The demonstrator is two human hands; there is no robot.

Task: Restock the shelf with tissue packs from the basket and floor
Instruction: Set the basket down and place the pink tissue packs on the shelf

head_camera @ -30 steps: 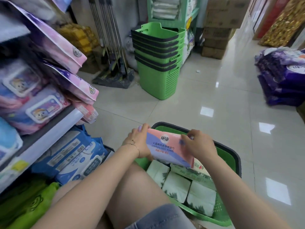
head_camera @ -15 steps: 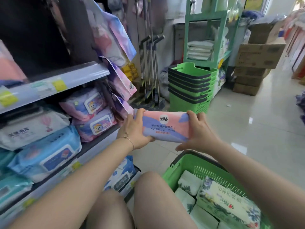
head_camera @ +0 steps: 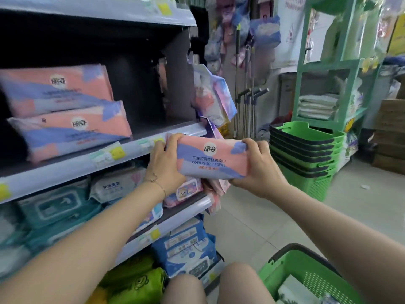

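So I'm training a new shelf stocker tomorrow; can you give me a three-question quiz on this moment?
1. True or false: the pink and purple pack is held in both hands.
2. How many matching packs already lie stacked on the shelf beside it?
3. The green basket by the person's knee is: A) empty, B) still holding packs, C) upside down.

Key: 1 true; 2 two; 3 B.

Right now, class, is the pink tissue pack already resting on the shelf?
No, both hands hold the pack in front of the shelf.
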